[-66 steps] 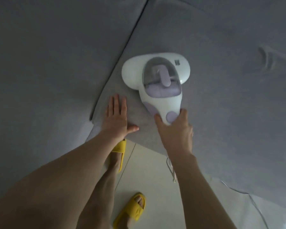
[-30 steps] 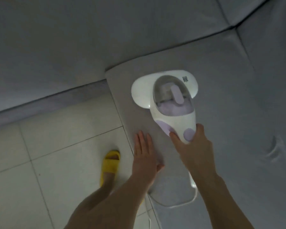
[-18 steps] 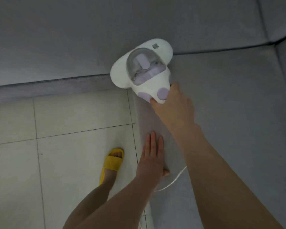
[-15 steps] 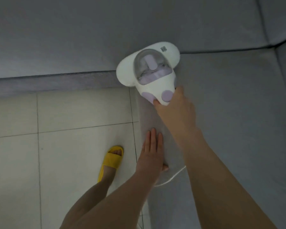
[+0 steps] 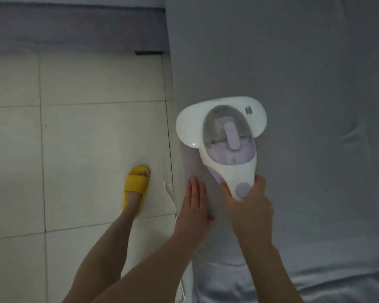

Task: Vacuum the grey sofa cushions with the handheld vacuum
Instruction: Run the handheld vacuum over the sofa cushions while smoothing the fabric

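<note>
The white handheld vacuum (image 5: pixel 224 141), with a clear dust cup and lilac parts, lies flat on the grey sofa cushion (image 5: pixel 304 84) close to the cushion's left edge. My right hand (image 5: pixel 251 206) grips its handle from behind, thumb on the left side and fingers on the right of the lilac button. My left hand (image 5: pixel 194 206) rests flat on the cushion edge just left of the handle, fingers straight and pointing forward.
Pale floor tiles (image 5: pixel 85 138) fill the left side. My foot in a yellow slipper (image 5: pixel 136 186) stands near the sofa. The vacuum's white cord (image 5: pixel 170 189) hangs down beside the cushion edge. Another sofa section with a dark base (image 5: pixel 74 25) runs along the top left.
The vacuum has been pulled back along the cushion's left edge, away from the corner by the other sofa section. My left hand stays flat on the cushion edge, the right keeps its grip.
</note>
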